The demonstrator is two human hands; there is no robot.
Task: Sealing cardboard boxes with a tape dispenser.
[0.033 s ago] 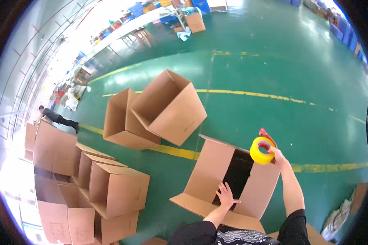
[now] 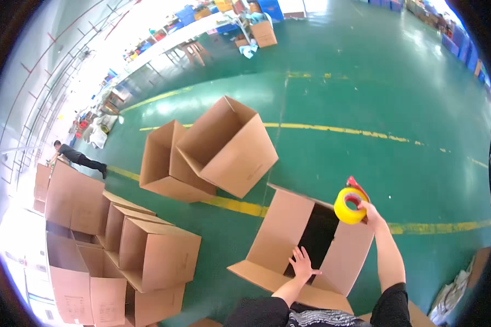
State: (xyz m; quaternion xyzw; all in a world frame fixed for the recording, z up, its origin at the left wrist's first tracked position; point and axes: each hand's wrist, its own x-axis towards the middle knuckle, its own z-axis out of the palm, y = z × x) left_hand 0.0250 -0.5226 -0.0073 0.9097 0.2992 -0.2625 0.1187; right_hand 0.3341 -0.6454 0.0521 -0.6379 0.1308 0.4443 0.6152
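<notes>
In front of me a cardboard box (image 2: 281, 231) stands with its flaps spread outward, and a dark gap shows between them. My left hand (image 2: 303, 265) is over the near end of that gap, fingers spread, holding nothing; I cannot tell whether it touches the cardboard. To the right, my right hand (image 2: 372, 214) grips a tape dispenser (image 2: 351, 206), loaded with a wide yellow roll and red at its far end. The dispenser hangs above the box's right flap (image 2: 348, 253). The fingers behind the roll are partly hidden.
Two open boxes (image 2: 251, 155) stand on the green floor beyond, left of centre. Several more open boxes (image 2: 166, 256) are stacked at the left. Far left, a person (image 2: 79, 158) leans over. A long table (image 2: 174, 41) lines the back; wrapped sheeting (image 2: 453, 291) lies at right.
The whole scene sits slightly lower in the picture. Both hands and the tape dispenser keep nearly the same place over the box.
</notes>
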